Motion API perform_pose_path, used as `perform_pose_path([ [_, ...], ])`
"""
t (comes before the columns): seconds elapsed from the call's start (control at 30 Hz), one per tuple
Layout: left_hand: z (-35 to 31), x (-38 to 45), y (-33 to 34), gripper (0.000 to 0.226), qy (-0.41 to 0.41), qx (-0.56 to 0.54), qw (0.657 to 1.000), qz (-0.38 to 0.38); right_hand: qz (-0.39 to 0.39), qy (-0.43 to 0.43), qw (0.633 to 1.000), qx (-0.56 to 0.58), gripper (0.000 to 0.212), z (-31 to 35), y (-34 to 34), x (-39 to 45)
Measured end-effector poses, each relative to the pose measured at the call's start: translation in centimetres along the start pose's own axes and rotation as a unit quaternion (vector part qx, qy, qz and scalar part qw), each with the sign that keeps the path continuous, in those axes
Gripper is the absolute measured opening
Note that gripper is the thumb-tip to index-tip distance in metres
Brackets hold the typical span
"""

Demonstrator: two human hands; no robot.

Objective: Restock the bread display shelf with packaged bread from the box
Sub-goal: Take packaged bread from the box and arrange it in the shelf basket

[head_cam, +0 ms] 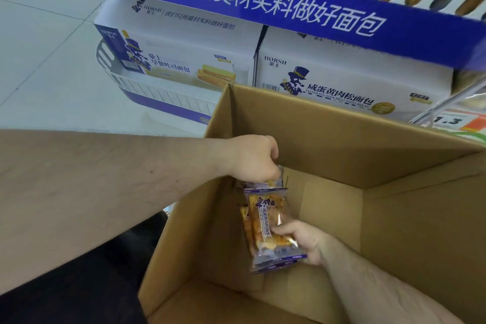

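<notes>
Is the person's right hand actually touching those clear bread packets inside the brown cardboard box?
Touching. The head view shows the right hand with its fingers curled over the lower end of the clear, purple-edged bread packets, inside the brown cardboard box.

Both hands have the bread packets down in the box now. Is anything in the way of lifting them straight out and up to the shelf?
Nothing visible blocks it. The left hand and right hand hold the bread packets inside the cardboard box, whose top is open. The blue-fronted shelf overhangs beyond the box's far wall.
</notes>
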State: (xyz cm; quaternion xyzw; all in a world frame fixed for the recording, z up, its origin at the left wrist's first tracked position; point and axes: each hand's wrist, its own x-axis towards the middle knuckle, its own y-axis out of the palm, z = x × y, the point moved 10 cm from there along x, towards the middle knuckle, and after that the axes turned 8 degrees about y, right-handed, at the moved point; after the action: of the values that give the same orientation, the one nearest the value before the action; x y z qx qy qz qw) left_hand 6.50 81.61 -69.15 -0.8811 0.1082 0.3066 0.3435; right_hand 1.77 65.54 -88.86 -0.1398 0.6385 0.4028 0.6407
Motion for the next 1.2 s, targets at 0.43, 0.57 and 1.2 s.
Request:
perform_pose_path([
  [0.43, -0.9, -2.6, 6.6, 0.07, -0.107, -0.455, 0.884, 0.036, 0.054, -0.244, 0.967, 0.055, 0.106, 7.0, 1.3, -13.1],
  [0.57, 0.9, -1.9, 4.2, 0.058, -0.088, -0.481, 0.869, -0.075, -0.002, -0.314, 0.949, -0.044, 0.112, 10.1, 4.3, -13.5],
  [1.2, 0.6, -0.8, -7.1, 0.071, -0.02, 0.087, 0.97, -0.226, -0.272, -0.037, 0.958, 0.08, 0.048, 6.7, -4.0, 4.4],
])
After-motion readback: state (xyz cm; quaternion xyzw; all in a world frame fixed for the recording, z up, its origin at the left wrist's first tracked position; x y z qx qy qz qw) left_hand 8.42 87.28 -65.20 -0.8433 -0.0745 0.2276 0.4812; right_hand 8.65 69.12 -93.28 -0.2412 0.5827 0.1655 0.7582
